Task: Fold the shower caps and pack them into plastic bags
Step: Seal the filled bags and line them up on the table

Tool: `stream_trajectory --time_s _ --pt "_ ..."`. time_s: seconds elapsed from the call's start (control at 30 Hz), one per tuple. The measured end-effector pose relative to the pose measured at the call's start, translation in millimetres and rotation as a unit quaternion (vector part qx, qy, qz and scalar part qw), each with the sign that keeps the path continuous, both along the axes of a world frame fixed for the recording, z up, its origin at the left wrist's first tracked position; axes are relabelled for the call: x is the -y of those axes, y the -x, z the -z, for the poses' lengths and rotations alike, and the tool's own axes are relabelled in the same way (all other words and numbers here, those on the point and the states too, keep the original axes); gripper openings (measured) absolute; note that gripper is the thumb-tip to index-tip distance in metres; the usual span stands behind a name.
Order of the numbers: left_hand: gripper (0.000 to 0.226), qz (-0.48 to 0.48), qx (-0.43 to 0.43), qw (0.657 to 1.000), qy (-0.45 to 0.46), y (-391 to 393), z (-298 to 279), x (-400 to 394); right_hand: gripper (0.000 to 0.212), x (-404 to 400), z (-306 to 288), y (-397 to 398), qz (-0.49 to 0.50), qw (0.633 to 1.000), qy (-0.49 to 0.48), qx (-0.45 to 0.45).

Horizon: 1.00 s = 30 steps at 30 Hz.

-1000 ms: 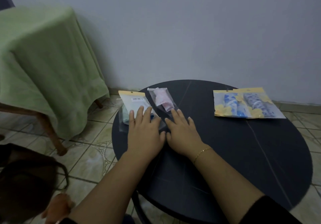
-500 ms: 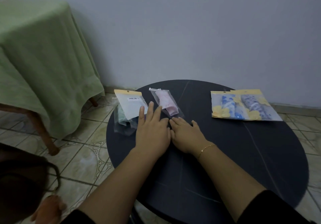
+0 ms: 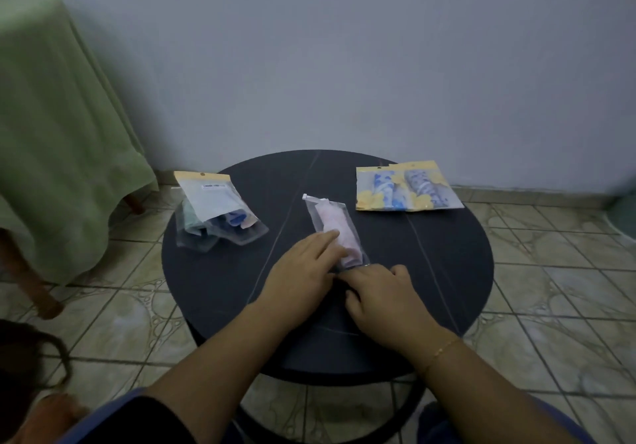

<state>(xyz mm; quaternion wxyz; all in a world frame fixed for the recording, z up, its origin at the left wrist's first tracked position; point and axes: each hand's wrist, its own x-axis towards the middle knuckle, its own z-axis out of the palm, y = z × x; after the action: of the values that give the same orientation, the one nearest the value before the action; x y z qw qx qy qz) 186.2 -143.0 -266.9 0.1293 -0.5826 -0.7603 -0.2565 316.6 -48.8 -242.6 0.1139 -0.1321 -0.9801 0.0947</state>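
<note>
Shifted since half a second earlier: the clear bag holding the folded pink shower cap (image 3: 335,228) was drawn off the far-left part of the round black counter (image 3: 447,271) toward its middle, and lay there slanted, tabbed end pointing away. Left hand (image 3: 303,268) lay flat with straight fingers resting along the bag's near left side. Right hand (image 3: 382,300) sat at the bag's near end with fingers bent low over the plastic edge; whether pinching that edge or only pressing it could not be told. Left behind at the left rim: the yellow-topped pouch with the white label (image 3: 215,199), on top of a loose pile of clear bags (image 3: 220,233) with green and blue caps inside, partly overhanging the edge. Untouched at the far right: two yellow-flowered packs of blue caps (image 3: 406,187), overlapping each other. Judged from this, pulled in for work: probably smoothing or closing the pink cap's bag, so one packing step underway, with two packs apparently finished.
</note>
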Motion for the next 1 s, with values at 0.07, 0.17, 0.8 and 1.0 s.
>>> stream_trajectory --time_s 0.07,0.17,0.8,1.0 --pt "0.029 0.005 0.002 1.0 0.012 -4.5 0.8 2.1 0.033 -1.1 -2.0 -6.1 0.003 0.997 0.068 -0.046" --pt "0.034 0.015 -0.006 0.999 0.033 -10.5 3.9 5.2 0.021 -6.0 1.0 -11.2 0.035 0.98 0.145 -0.131" --pt "0.016 0.05 -0.037 0.998 -0.002 -7.1 7.4 4.6 0.014 -36.3 25.4 12.2 0.044 0.984 -0.009 -0.173" --pt "0.014 0.058 -0.015 0.998 -0.002 -3.7 8.0 4.6 0.015 -32.7 30.3 23.1 0.083 0.974 -0.1 -0.187"
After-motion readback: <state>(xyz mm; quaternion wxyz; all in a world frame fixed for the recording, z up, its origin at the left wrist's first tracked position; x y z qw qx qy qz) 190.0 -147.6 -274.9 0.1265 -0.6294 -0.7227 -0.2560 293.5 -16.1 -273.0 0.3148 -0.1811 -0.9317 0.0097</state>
